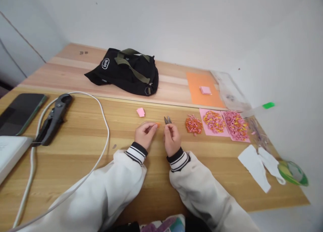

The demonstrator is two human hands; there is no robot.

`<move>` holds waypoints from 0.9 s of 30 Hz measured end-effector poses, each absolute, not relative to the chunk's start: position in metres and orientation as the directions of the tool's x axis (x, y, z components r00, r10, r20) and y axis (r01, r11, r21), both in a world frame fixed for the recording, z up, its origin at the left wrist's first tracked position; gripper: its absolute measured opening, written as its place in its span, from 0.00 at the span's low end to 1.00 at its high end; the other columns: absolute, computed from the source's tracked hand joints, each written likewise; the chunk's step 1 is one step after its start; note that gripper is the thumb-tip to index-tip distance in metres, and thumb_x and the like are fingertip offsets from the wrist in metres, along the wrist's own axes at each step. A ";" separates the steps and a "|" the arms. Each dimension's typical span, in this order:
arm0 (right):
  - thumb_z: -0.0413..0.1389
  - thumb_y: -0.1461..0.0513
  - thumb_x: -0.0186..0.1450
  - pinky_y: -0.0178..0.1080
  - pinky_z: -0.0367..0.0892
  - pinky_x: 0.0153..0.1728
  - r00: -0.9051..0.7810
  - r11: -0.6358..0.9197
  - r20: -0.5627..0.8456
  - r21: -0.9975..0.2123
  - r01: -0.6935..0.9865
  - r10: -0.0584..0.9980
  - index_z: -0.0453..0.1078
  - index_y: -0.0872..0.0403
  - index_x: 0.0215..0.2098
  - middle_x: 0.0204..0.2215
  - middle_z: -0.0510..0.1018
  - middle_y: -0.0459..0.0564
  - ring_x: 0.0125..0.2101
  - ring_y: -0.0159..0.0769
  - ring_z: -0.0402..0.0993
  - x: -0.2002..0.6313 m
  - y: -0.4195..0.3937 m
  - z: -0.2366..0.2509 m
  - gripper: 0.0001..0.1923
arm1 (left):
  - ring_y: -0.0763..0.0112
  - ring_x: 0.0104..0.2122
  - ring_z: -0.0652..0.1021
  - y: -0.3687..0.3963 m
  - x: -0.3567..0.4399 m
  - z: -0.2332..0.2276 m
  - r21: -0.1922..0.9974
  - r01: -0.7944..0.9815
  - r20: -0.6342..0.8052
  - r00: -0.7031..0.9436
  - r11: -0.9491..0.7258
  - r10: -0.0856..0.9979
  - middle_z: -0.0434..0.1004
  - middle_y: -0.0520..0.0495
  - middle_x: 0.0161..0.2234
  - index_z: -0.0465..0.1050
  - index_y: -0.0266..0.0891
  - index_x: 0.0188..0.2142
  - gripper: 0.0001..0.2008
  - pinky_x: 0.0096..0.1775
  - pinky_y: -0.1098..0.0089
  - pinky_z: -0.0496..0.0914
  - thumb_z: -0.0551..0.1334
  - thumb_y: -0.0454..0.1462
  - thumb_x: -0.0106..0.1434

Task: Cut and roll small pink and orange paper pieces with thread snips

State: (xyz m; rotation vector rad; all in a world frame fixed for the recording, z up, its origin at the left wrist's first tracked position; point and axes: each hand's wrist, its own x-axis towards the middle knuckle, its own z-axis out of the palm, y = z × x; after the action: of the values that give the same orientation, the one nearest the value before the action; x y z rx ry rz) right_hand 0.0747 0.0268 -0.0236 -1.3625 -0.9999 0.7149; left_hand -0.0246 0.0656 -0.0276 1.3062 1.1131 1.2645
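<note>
My left hand (145,134) pinches a small orange strip of paper (158,124) between thumb and fingertips. Close beside it, my right hand (172,139) is closed around a small metal tool (167,120) with two short pointed jaws, like small pliers or scissors; its handles are hidden in the hand. The jaws stand slightly apart and do not touch the strip. Just beyond my left hand lie a few small pink paper pieces (140,112). To the right of my hands sits a pile of tiny orange and pink rolled pieces (193,125).
Two more piles, a pink-and-yellow one (214,122) and a larger one (236,125), lie on pink sheets. Farther back are an orange sheet (195,87) and a black bag (133,75). White paper (254,166) and green tape (292,173) lie right; a phone (21,112) and cable (107,127) left.
</note>
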 end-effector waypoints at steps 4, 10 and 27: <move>0.49 0.57 0.61 0.34 0.61 0.24 0.369 0.094 0.176 -0.969 0.228 0.913 0.63 0.53 0.32 0.23 0.68 0.45 0.21 0.30 0.63 0.073 0.025 -0.029 0.07 | 0.72 0.28 0.74 0.066 -0.025 -0.029 0.991 -0.008 0.135 0.024 -0.134 0.991 0.75 0.47 0.26 0.74 0.36 0.25 0.05 0.33 0.71 0.70 0.63 0.36 0.50; 0.50 0.58 0.60 0.33 0.61 0.22 0.344 0.084 0.183 -0.955 0.284 0.921 0.63 0.53 0.32 0.23 0.69 0.45 0.21 0.29 0.64 0.074 0.026 -0.026 0.07 | 0.71 0.29 0.75 0.065 -0.025 -0.029 0.986 0.011 0.164 0.027 -0.164 0.986 0.76 0.46 0.27 0.75 0.36 0.25 0.05 0.33 0.70 0.71 0.63 0.37 0.50; 0.47 0.62 0.60 0.38 0.65 0.32 0.301 0.047 0.245 -0.840 0.540 0.922 0.64 0.56 0.35 0.28 0.73 0.50 0.28 0.34 0.69 0.070 0.021 -0.027 0.07 | 0.70 0.30 0.75 0.066 -0.026 -0.030 0.991 0.017 0.129 0.058 -0.130 0.990 0.76 0.47 0.28 0.75 0.36 0.27 0.07 0.35 0.69 0.70 0.62 0.38 0.50</move>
State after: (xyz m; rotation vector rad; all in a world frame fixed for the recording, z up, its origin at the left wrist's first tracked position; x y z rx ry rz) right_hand 0.0698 0.0213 -0.0272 -1.6187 -1.3617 0.5041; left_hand -0.0258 0.0655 -0.0304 1.3461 1.1183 1.2511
